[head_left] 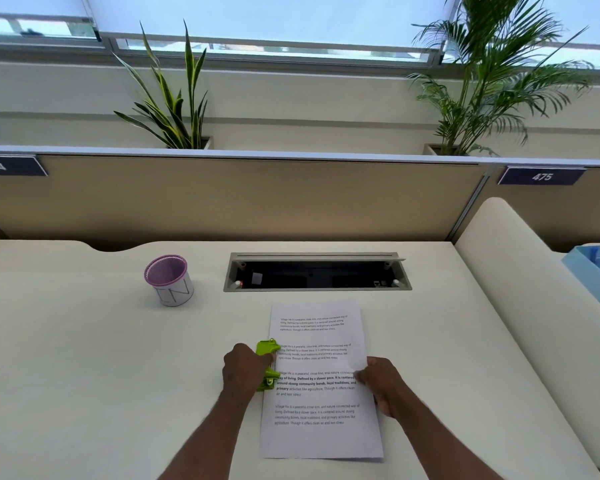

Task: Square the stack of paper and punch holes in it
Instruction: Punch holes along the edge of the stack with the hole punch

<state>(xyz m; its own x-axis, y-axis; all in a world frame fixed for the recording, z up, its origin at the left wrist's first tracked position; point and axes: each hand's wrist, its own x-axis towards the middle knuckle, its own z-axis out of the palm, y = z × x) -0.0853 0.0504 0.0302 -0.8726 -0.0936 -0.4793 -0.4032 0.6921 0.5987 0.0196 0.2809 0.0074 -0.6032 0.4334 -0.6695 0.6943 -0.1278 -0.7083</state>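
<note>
The stack of paper [317, 379] is laid flat on the white desk [118, 375], printed side up, with its left edge slid into a green hole punch [267, 365]. The punch is pressed from above by the left hand [245, 370], fingers curled closed over it. The sheet's right edge is pinched by the right hand [381, 382]. A purple-rimmed cup [169, 280] is seen well apart, behind and to the left
</note>
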